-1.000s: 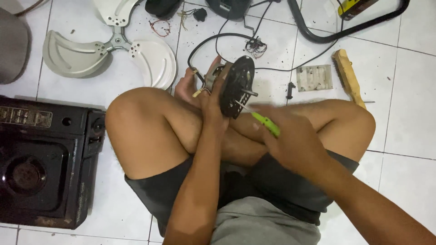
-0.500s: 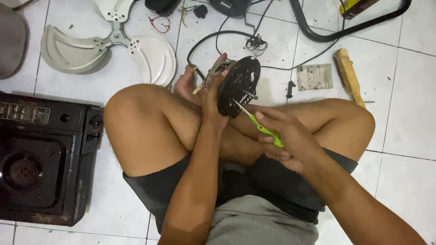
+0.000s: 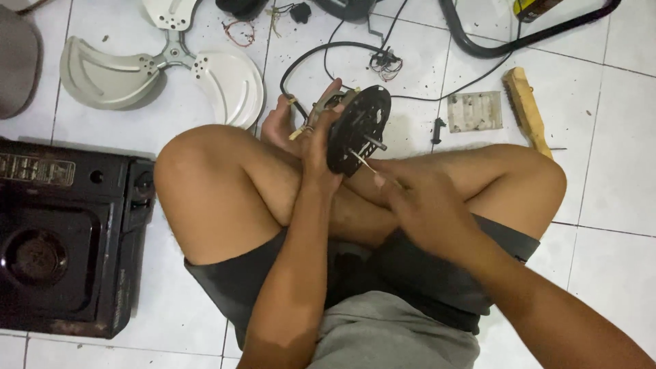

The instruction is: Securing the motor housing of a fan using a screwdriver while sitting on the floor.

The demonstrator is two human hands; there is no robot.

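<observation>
Head view. The left hand (image 3: 311, 133) is closed around a black round motor housing (image 3: 359, 130), held upright above the crossed legs with its short shaft pointing toward the right hand. The right hand (image 3: 420, 205), fingers curled shut, grips a screwdriver (image 3: 362, 160) whose thin tip touches the face of the housing just below the shaft; the handle is blurred inside the fist. A black cord (image 3: 307, 61) loops on the tiled floor (image 3: 615, 137) beyond the left hand. Far to the left of that hand lie a white fan blade (image 3: 164, 68) and a black portable stove (image 3: 65, 239). Beyond the right hand rest a wooden brush (image 3: 523, 106) and a small grey plate (image 3: 475, 111).
</observation>
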